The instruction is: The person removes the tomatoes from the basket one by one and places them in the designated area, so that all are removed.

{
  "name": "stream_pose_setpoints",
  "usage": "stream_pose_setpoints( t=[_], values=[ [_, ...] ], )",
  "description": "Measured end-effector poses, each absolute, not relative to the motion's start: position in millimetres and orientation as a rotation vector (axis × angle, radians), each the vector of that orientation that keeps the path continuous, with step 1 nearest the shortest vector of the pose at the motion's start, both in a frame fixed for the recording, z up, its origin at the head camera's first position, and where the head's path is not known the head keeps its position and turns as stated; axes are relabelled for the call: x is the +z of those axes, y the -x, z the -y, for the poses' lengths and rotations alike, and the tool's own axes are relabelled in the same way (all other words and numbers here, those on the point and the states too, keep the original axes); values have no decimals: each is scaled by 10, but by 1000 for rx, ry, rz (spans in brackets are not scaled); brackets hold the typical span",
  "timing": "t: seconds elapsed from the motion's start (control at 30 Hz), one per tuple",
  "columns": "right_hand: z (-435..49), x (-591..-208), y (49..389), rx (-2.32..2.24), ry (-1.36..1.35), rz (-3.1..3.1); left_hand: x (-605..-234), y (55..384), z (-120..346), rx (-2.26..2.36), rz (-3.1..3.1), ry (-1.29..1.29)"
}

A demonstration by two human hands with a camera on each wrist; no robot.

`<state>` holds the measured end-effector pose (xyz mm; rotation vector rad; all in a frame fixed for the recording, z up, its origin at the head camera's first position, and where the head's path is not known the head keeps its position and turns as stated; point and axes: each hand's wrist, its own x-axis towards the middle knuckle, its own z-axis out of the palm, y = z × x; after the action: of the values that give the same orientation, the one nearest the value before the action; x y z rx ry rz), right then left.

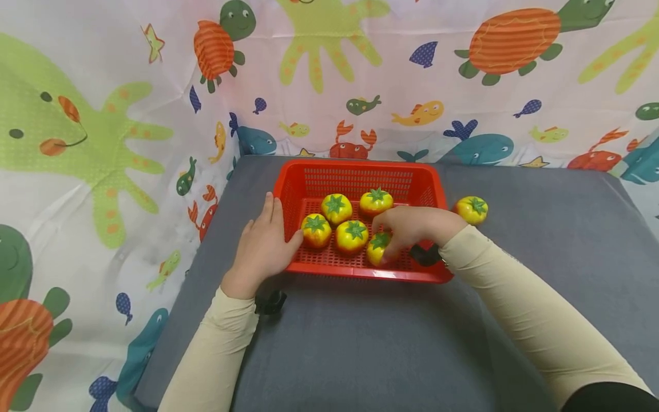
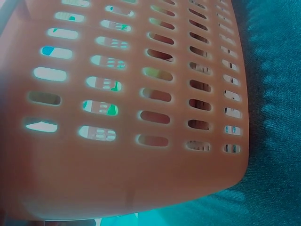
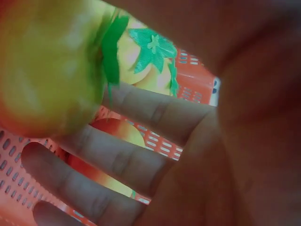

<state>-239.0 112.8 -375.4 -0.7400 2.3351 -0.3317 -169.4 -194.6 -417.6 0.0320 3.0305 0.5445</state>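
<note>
Head view: bright, diffuse illumination. The printed curtain (image 1: 437,86) and grey worktop (image 1: 360,343) are evenly exposed; a soft shadow lies beneath the front rim of the red basket (image 1: 360,274). Left wrist view: hazy, with a teal cast on the worktop and glare through the basket slots. Right wrist view: dim; the right grip (image 3: 183,169) is shaded, the nearest toy tomato (image 3: 47,70) blurred.

Grey table (image 1: 370,343) | red basket (image 1: 360,273) | yellow-red fruit (image 1: 471,210) just right of basket
</note>
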Motion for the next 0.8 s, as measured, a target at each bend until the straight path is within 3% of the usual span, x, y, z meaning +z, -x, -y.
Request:
stream_pose_setpoints(
  t=[0.4,0.8],
  values=[
    [-1165,-3804,2397,-345,716,-2352,-4158,1703,1931,523,-3033,-37],
    [-1283,-3619,2350,-438,703,-2429,-4151,1692,1923,535,-3026,-24]
  ],
)
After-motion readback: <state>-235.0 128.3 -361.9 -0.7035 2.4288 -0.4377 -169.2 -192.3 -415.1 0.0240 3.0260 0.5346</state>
